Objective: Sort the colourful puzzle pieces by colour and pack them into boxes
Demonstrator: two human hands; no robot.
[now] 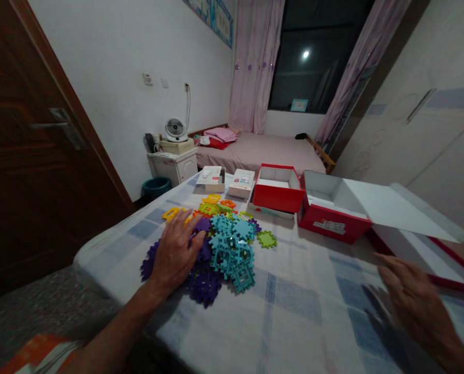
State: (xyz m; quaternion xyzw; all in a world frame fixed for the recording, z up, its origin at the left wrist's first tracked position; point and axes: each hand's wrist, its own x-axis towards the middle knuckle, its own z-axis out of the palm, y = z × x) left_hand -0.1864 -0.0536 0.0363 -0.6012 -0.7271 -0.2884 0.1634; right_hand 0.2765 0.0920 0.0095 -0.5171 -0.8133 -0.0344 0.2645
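Note:
My left hand [177,252] lies over a heap of interlocking plastic building pieces, its thumb apart from the fingers and nothing visibly gripped. Beneath and around it are purple pieces [204,283]. Turquoise pieces [234,249] are piled just right of the thumb. Yellow pieces [211,198] and orange ones lie beyond the fingertips, and a lime green piece [267,239] sits at the heap's right edge. Over the right side of the table, my right hand [411,296] is stretched out with no object in it, close to a red and white box [422,252].
The table has a checked cloth [294,322]. Along its far side stand a red box [278,195], a larger red box with a raised white flap [329,223], and two small white boxes [241,183]. Beyond are a bed [270,148], a nightstand with a fan [176,130], and a door [32,150] at left.

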